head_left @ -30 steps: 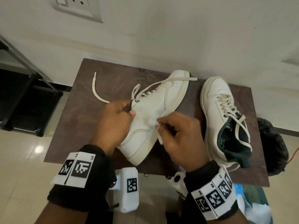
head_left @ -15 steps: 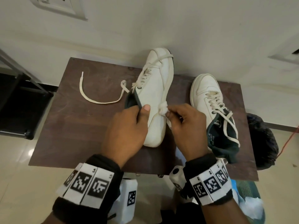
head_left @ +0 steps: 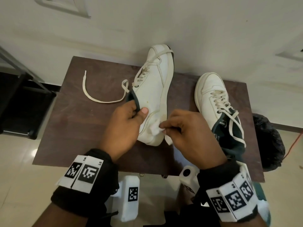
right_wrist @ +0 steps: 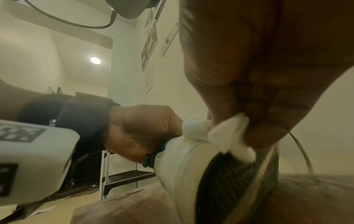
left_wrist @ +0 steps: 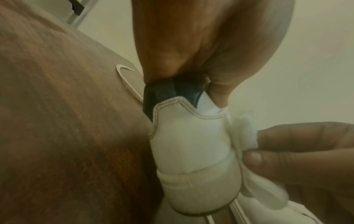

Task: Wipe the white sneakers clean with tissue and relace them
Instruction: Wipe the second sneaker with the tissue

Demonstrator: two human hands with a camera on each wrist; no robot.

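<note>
A white sneaker (head_left: 153,89) (left_wrist: 191,144) (right_wrist: 184,157) lies tilted on its side on the brown table (head_left: 78,122), toe toward the wall. My left hand (head_left: 127,123) (right_wrist: 141,133) grips its dark collar (left_wrist: 172,91), thumb on the white side. My right hand (head_left: 188,133) pinches a crumpled white tissue (head_left: 156,129) (left_wrist: 245,133) (right_wrist: 229,133) against the heel end. One loose end of the lace (head_left: 101,99) trails over the table to the left. The second sneaker (head_left: 216,102) stands upright at the right, laced.
A black bag (head_left: 268,141) sits on the floor right of the table. A dark metal rack (head_left: 21,99) stands at the left. The wall is just behind the table. A wall socket (head_left: 62,5) is at the upper left.
The held sneaker has swung from lying diagonally to pointing its toe at the wall. My right hand with the tissue has slid down its side to the heel.
</note>
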